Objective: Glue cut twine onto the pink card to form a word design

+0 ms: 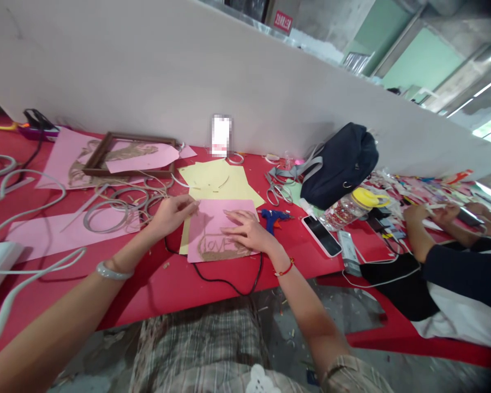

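Note:
A pink sheet of paper (216, 210) lies on the table, with brown cord-like lettering reading "LOVE" (219, 246) along its lower part. My right hand (247, 232) rests on this sheet, fingers stretched out and spread. At the sheet's upper left corner, the fingers of my left hand (175, 214) are drawn together in a pinch; whatever is between them is too small to make out. Yellow paper (221, 180) lies behind and partly under the pink sheet. Just right of the sheet is a blue glue gun (275, 218).
Coiled pale cord (106, 215) and a brown frame (102, 155) lie to the left. Scissors (279, 191), a dark bag (343, 164), a phone (322, 236) and a yellow-lidded jar (347, 207) are on the right. A black cable (229, 283) loops in front. Another person's hands (417, 215) are farther right.

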Motion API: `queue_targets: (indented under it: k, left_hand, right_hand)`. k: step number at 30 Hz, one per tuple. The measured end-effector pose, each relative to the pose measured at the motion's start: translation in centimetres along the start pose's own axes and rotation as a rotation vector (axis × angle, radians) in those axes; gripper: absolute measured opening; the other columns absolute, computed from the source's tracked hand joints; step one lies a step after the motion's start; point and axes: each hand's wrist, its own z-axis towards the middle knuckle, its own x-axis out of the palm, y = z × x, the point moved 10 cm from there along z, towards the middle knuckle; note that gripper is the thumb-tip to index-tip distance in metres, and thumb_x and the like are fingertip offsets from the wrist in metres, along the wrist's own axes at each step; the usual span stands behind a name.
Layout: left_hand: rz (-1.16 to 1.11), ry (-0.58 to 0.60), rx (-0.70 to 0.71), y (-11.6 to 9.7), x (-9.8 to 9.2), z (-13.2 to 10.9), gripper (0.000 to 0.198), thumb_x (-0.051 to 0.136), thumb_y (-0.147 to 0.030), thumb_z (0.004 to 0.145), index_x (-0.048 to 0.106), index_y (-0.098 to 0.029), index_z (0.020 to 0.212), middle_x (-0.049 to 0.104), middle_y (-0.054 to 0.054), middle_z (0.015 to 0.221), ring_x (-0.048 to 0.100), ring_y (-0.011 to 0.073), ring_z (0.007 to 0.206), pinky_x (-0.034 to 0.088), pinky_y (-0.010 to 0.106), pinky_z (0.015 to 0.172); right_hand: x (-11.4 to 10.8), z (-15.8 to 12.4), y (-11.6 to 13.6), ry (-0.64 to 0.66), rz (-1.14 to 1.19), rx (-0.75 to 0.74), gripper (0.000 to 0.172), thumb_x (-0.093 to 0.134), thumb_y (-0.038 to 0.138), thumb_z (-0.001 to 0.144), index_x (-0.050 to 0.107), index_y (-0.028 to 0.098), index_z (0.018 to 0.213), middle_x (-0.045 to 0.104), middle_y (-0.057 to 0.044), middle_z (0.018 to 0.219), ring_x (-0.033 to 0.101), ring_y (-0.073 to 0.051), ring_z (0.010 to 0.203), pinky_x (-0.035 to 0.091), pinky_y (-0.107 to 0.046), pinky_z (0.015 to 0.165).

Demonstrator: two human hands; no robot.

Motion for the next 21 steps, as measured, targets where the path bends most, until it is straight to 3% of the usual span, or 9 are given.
queue_targets:
  k: [3,5,8,11,13,17,21]
  left_hand:
    - [0.059,0.075,0.039,-0.7,1.1,-0.1,0.042,0.062,-0.060,0.087,0.076,-0.021,0.082,0.079,0.006,0.084,0.064,0.0184,0.066,0.046,0.029,0.065]
    - [0.075,0.093,0.048,-1.2,1.1,-0.1,0.038,0.065,-0.058,0.085,0.078,-0.022,0.086,0.080,0.006,0.086,0.065,0.0187,0.067,0.046,0.030,0.066]
    - [0.049,0.012,0.017,-1.4,-1.1,0.0,0.034,0.069,-0.055,0.084,0.076,-0.022,0.084,0.078,0.005,0.081,0.064,0.0188,0.068,0.046,0.030,0.064]
    - [-0.065,-0.114,-0.046,-0.9,-4.4,-0.2,0.035,0.066,-0.053,0.091,0.065,-0.020,0.080,0.072,0.003,0.074,0.062,0.0165,0.067,0.046,0.029,0.064]
    - [-0.091,-0.142,-0.082,-0.4,-5.5,-0.4,0.038,0.060,-0.051,0.097,0.059,-0.019,0.077,0.067,0.001,0.070,0.059,0.0141,0.065,0.046,0.028,0.065]
    - [0.018,-0.047,-0.130,0.3,-4.7,-0.6,0.051,0.051,-0.055,0.103,0.054,-0.019,0.067,0.057,-0.001,0.062,0.049,0.0114,0.060,0.039,0.027,0.059]
    - [0.014,0.139,-0.112,-0.3,-3.4,-1.0,0.061,0.054,-0.065,0.098,0.047,-0.021,0.056,0.048,-0.001,0.051,0.042,0.0114,0.052,0.036,0.027,0.051]
  right_hand:
    - [-1.2,0.2,-0.9,-0.127,0.103,0.083,0.026,0.073,0.023,0.097,0.078,0.025,0.122,0.069,-0.013,0.138,0.060,-0.026,0.129,0.044,-0.046,0.114]
    - [-1.8,0.3,-1.6,-0.172,0.127,0.162,0.015,0.072,0.024,0.097,0.078,0.021,0.111,0.073,-0.011,0.113,0.065,-0.023,0.110,0.049,-0.041,0.101]
    - [-1.4,1.0,-1.2,-0.069,0.056,0.172,0.012,0.069,0.028,0.100,0.072,0.018,0.097,0.068,-0.006,0.093,0.061,-0.021,0.091,0.047,-0.034,0.087]
    - [-0.1,1.6,0.1,0.104,-0.112,0.077,0.017,0.068,0.033,0.102,0.070,0.017,0.096,0.065,-0.006,0.090,0.057,-0.022,0.089,0.041,-0.033,0.083]
    - [0.8,1.8,0.7,0.169,-0.205,0.024,0.019,0.067,0.036,0.101,0.071,0.018,0.095,0.064,-0.007,0.090,0.056,-0.023,0.089,0.039,-0.033,0.081]
    - [1.7,1.9,0.5,0.193,-0.229,0.008,0.019,0.065,0.034,0.103,0.069,0.019,0.092,0.064,-0.007,0.090,0.055,-0.022,0.088,0.038,-0.034,0.079]
    - [-0.1,1.7,-0.9,0.064,0.084,0.126,0.029,0.062,0.040,0.105,0.056,0.021,0.084,0.059,-0.002,0.083,0.053,-0.018,0.079,0.040,-0.031,0.074]
